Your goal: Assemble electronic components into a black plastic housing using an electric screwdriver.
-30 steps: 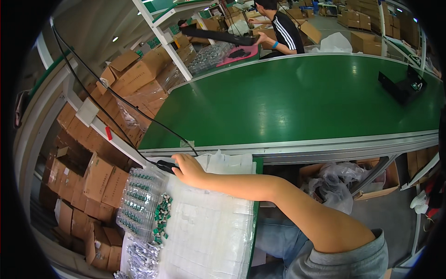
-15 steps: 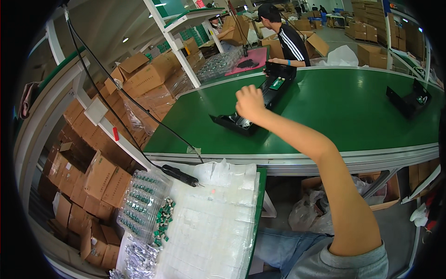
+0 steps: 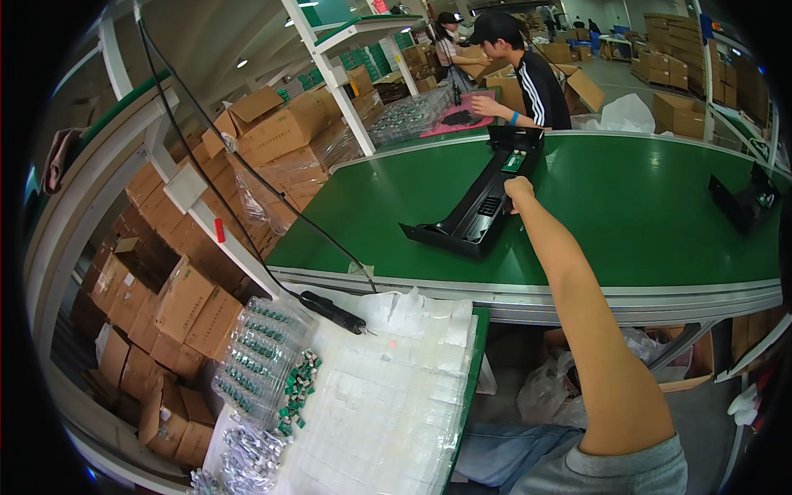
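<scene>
A long black plastic housing point(image 3: 472, 216) lies slantwise on the green work surface, its ends turned up. At its far end sits a small green circuit board point(image 3: 514, 162). My right hand point(image 3: 519, 193) is closed at the housing's right side, just nearer than the board, and its fingers curl over the edge. The fingertips are partly hidden. A slotted grille point(image 3: 489, 205) shows in the housing beside the hand. My left hand is out of view.
A black electric screwdriver point(image 3: 332, 313) lies on the white covered side table point(image 3: 371, 412), by clear trays point(image 3: 257, 351), loose green boards point(image 3: 299, 388) and bundled cables point(image 3: 247, 454). Another black housing point(image 3: 742, 198) stands far right. A co-worker point(image 3: 528, 78) is across the table.
My right hand has moved from above the housing's near left part to its right edge, closer to the board. The view has shifted slightly. The co-worker's hand has lifted away from the housing's far end.
</scene>
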A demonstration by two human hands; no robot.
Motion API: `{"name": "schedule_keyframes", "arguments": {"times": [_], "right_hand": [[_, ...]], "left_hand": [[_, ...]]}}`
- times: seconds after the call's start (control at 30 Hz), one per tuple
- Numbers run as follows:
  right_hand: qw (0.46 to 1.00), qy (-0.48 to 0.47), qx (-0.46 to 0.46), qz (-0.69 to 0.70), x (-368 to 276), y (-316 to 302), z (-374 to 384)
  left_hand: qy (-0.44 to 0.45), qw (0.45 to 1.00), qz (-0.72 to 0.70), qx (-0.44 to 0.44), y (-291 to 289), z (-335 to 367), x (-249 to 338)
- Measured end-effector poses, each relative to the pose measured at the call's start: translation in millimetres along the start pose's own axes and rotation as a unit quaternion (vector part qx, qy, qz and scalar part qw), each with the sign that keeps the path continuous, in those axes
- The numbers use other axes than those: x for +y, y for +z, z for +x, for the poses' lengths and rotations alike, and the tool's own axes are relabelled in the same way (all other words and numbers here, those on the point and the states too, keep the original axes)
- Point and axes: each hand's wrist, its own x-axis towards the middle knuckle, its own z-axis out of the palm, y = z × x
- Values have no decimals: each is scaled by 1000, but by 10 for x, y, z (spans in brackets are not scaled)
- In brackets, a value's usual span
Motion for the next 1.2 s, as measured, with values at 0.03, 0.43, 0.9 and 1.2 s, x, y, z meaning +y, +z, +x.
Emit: {"name": "schedule_keyframes", "arguments": {"times": [0.03, 0.43, 0.9, 1.2], "right_hand": [[998, 21, -55, 16, -10, -1, 18], [870, -464, -53, 159, -852, -646, -927], [461, -731, -465, -195, -1069, -46, -3129], [248, -615, -699, -270, -306, 861, -3629]], "left_hand": [[-17, 999, -45, -5, 2, 10, -20], [84, 988, 17, 131, 8, 123, -140], [166, 984, -3, 64, 2, -17, 113], [399, 907, -108, -77, 145, -259, 574]]}}
